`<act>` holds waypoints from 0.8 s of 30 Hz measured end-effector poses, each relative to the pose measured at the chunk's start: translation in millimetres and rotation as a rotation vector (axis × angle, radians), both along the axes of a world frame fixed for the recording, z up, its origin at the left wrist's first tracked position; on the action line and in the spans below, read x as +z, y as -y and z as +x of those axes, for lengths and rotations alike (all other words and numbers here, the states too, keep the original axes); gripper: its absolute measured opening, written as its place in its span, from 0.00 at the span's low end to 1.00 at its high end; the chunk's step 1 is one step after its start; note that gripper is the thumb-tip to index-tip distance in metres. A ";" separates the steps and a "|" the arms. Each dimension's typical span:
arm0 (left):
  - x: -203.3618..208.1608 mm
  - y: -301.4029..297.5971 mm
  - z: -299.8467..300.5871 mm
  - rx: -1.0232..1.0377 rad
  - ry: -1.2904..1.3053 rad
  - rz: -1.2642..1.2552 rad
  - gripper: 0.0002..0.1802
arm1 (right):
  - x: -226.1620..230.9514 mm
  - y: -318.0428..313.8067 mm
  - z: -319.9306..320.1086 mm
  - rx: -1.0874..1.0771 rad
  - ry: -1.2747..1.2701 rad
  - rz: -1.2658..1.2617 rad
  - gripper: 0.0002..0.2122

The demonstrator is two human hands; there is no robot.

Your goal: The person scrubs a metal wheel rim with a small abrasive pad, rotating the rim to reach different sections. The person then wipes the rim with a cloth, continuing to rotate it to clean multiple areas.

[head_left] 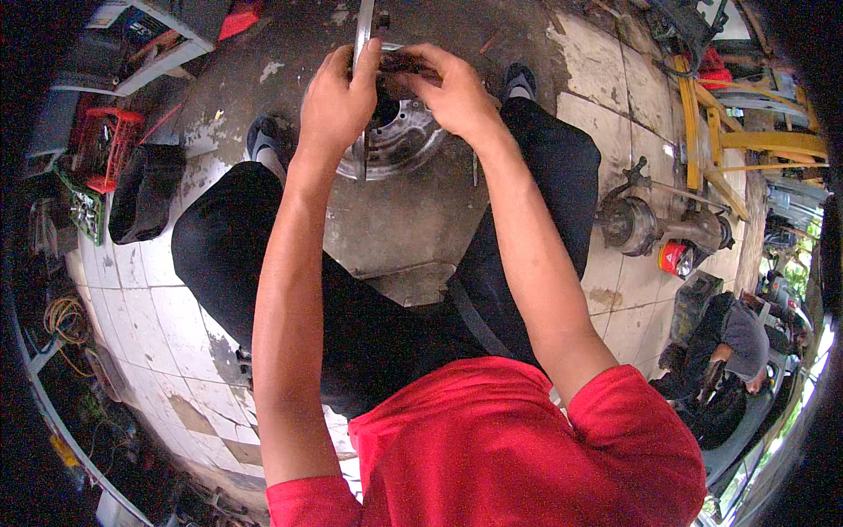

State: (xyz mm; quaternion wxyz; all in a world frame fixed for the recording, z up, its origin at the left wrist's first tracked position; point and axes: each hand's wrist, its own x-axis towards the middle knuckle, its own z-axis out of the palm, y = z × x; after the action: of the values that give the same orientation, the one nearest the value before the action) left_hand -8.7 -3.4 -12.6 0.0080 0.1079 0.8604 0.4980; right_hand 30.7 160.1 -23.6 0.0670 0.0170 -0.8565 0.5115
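My left hand [341, 98] is closed round a long flat metal bar [364, 22], which stands nearly lengthwise in view. Its lower end runs past the hand, over the edge of a round silver metal disc [408, 145] with a dark centre hole and smaller holes about it. The disc is on the stained floor between my feet. My right hand [452, 95] is beside the left, its fingers bent in over a dark part above the disc's hole. What those fingertips grip is hidden. Both forearms are stretched forward.
On the right tiles are a greasy drum-shaped metal part [628, 224] with a shaft and a red can [674, 258]. A yellow metal frame [689, 123] stands behind them. Another person [742, 342] is at far right. To the left are a red crate [110, 145] and a black container [147, 193].
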 end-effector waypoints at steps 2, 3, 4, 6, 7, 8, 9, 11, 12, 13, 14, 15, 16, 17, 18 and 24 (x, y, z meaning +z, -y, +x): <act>-3.0 1.3 0.8 0.019 -0.030 0.010 0.33 | 8.7 -8.8 3.9 0.031 -0.001 0.137 0.16; -4.3 2.8 0.5 0.017 -0.031 0.005 0.34 | 13.2 -13.0 5.7 0.041 0.007 0.170 0.16; -2.5 2.9 0.5 0.013 -0.031 0.000 0.34 | 22.6 -16.2 8.5 0.048 0.015 0.203 0.16; -2.1 3.8 1.2 0.012 -0.031 -0.007 0.34 | 26.1 -16.2 9.8 0.075 0.025 0.135 0.16; -1.4 2.6 1.0 0.011 -0.033 -0.008 0.34 | 24.9 -16.0 8.9 0.090 0.025 0.036 0.16; -0.7 1.6 0.8 0.011 -0.035 -0.009 0.34 | 23.3 -14.8 7.7 0.105 0.026 -0.064 0.16; 0.0 1.0 0.9 0.008 -0.025 -0.011 0.33 | 19.6 -10.9 6.3 0.093 0.010 -0.100 0.16; 3.6 -0.9 1.1 0.000 -0.007 -0.016 0.33 | 2.3 0.7 1.6 0.067 -0.023 -0.172 0.17; 3.4 -1.6 0.9 0.000 -0.011 -0.013 0.32 | -6.6 6.1 -1.6 0.056 -0.051 -0.021 0.17; 1.8 1.9 1.0 0.009 -0.011 -0.014 0.32 | -13.7 16.8 -0.7 0.012 -0.055 -0.061 0.17; 1.0 3.2 0.6 0.012 -0.015 -0.013 0.32 | -19.0 24.6 0.2 -0.037 -0.062 -0.098 0.17; -2.2 4.1 -0.4 0.026 -0.033 -0.012 0.31 | -23.4 30.6 -0.4 -0.067 -0.054 -0.182 0.17; -3.7 3.6 -1.3 0.040 -0.051 -0.010 0.31 | -29.2 35.4 -1.2 -0.098 -0.046 -0.266 0.16; -5.2 3.1 -2.2 0.054 -0.070 -0.008 0.31 | -34.6 38.8 -1.5 -0.129 -0.038 -0.350 0.15; -6.6 3.8 -2.5 0.046 -0.061 0.009 0.31 | -39.7 41.2 -1.7 -0.135 -0.048 -0.344 0.15; -1.4 8.6 -1.4 0.027 -0.015 0.068 0.31 | -47.9 47.3 1.2 -0.142 0.096 -0.417 0.14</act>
State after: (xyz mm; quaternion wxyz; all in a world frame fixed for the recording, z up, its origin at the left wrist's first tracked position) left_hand -10.1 -12.0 -13.9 -0.0087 0.1002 0.8445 0.5261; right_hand 32.0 112.7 -71.5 0.0641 -0.0819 -0.7335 0.6716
